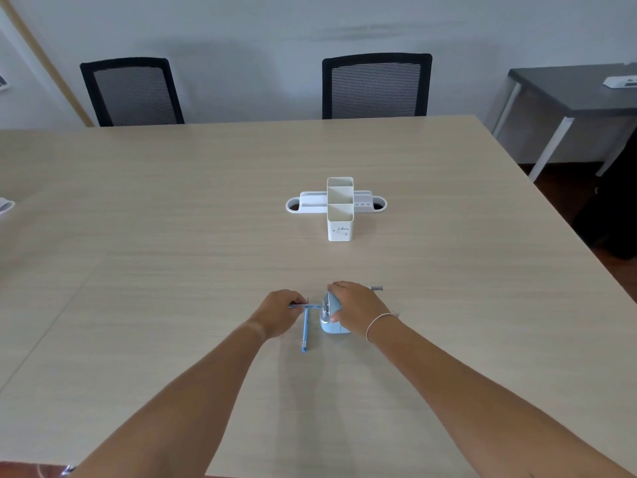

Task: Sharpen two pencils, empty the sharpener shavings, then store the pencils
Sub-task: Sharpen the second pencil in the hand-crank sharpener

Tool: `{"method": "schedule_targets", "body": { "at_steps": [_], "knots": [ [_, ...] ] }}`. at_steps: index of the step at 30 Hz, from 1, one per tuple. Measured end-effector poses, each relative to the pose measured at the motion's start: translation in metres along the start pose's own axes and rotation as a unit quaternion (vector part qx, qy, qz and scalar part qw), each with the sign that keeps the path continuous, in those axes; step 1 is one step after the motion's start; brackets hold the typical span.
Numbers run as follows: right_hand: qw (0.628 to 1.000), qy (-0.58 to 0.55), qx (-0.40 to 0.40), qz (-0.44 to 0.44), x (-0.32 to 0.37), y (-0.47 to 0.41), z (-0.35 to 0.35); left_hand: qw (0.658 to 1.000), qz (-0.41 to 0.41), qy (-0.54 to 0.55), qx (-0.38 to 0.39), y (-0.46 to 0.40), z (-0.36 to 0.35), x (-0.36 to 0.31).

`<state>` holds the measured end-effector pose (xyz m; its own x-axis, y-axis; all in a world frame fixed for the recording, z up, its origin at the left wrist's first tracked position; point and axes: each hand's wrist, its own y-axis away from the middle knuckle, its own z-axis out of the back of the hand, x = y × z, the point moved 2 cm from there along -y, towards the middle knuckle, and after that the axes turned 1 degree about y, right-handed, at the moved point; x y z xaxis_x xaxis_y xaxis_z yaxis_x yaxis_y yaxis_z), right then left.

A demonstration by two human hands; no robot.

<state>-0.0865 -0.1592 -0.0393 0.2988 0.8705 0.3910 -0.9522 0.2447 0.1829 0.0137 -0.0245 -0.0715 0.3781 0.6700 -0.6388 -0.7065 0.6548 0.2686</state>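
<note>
A light blue desktop pencil sharpener stands on the wooden table, its crank handle sticking out to the right. My right hand lies over its top and grips it. My left hand holds a blue pencil level, its tip pointing into the sharpener's left face. A second blue pencil lies on the table below it, pointing toward me. A white pencil holder with tall square cups stands farther back in the middle.
Two black mesh chairs stand at the table's far edge. A dark side table is at the back right. A white object pokes in at the left edge.
</note>
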Motion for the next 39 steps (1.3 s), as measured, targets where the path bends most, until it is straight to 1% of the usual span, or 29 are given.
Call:
{"method": "schedule_targets", "body": {
  "at_steps": [4, 15, 21, 24, 27, 30, 34, 39],
  "knots": [
    [1.000, -0.001, -0.006, 0.000, 0.000, 0.000, -0.002, 1.000, 0.009, 0.021, -0.004, -0.003, -0.002, 0.000],
    [1.000, -0.015, -0.023, 0.006, -0.003, -0.001, -0.004, 0.999, 0.009, 0.035, 0.002, -0.009, -0.017, -0.008],
    [1.000, -0.017, -0.001, 0.007, -0.004, -0.002, -0.001, 1.000, -0.025, -0.008, 0.013, -0.009, -0.001, 0.003],
    [1.000, -0.022, 0.003, 0.005, -0.003, 0.000, 0.000, 0.998, -0.024, -0.049, 0.029, -0.010, 0.007, 0.010],
    [1.000, -0.016, -0.008, 0.007, -0.002, 0.001, -0.002, 0.997, -0.014, -0.060, 0.040, -0.012, 0.008, 0.008],
    [1.000, -0.016, -0.021, 0.006, -0.002, 0.001, -0.003, 0.995, -0.024, -0.082, 0.041, -0.013, 0.006, 0.001],
    [0.999, -0.023, -0.035, 0.011, -0.002, 0.001, -0.006, 0.993, -0.035, -0.110, 0.028, -0.011, 0.003, -0.002],
    [0.999, -0.030, -0.034, 0.008, -0.003, 0.001, -0.007, 0.993, -0.037, -0.108, 0.019, -0.010, 0.003, -0.003]
  ]
}}
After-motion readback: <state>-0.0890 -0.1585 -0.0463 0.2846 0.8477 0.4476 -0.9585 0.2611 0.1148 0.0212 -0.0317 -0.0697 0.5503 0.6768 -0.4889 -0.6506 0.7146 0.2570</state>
